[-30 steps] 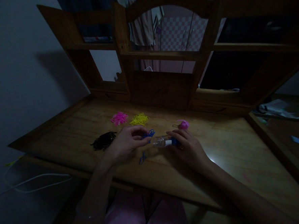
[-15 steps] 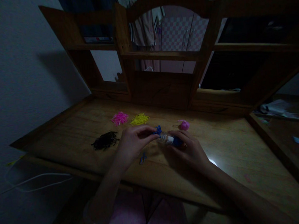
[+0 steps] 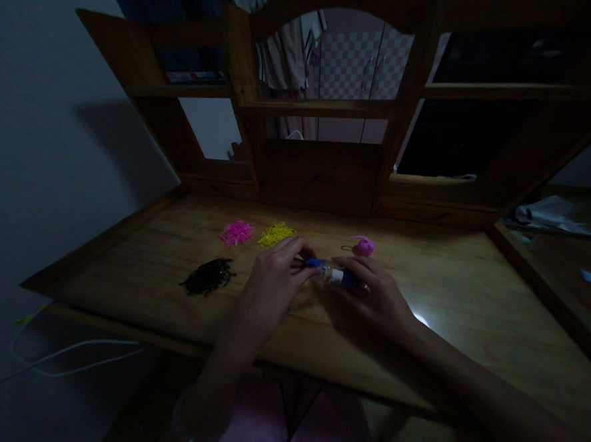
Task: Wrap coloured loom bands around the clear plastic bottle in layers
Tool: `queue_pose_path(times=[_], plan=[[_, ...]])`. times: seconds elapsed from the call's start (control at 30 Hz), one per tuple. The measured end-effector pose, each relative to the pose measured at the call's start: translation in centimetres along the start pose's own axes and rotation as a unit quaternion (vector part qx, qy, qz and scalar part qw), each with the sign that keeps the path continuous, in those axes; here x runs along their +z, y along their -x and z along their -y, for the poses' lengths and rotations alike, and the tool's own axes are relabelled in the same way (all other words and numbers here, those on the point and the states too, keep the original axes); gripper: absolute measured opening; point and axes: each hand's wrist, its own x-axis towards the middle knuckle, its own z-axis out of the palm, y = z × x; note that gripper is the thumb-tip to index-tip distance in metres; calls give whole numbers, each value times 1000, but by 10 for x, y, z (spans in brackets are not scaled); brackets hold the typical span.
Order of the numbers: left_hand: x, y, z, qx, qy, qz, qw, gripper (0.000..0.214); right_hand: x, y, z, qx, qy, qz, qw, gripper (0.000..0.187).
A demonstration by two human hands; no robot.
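My right hand (image 3: 374, 286) is wrapped round a small clear bottle (image 3: 335, 276) with a white label and blue contents at its base. The bottle lies tilted on its side, its mouth toward my left hand (image 3: 276, 275). Pinched in my left fingers, at the bottle's mouth, is a bunch of blue strands (image 3: 315, 263); part of it is hidden by the fingers. Left of my hands lies a heap of black strands (image 3: 209, 277). Beyond them are a pink heap (image 3: 237, 233) and a yellow heap (image 3: 275, 234) of similar strands.
A round pink object with a tail (image 3: 364, 246) lies on the wooden desk (image 3: 459, 278) beyond my right hand. A wooden shelf unit (image 3: 322, 172) rises along the back. A white cable (image 3: 83, 344) hangs off the left front edge.
My left hand has turned and closed further over the blue strands, which sit lower against the bottle mouth. It now covers most of the small blue item on the desk below.
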Motion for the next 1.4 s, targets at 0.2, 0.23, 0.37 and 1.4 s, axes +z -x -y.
queue_pose_path(times=[0.2,0.23,0.37,1.4], plan=[[5,6,-6,23,-37,-13,999,14,-3,1,1,18,-34,8,999,43],[6,7,-6,26,-37,-13,999,18,-4,1,2,23,-40,9,999,42],[2,6,-6,33,-49,23,998,37,-5,-2,4,33,-64,14,997,38],[-31,-9,-21,59,-98,30,993,31,-3,-2,22,158,-259,99,948,43]])
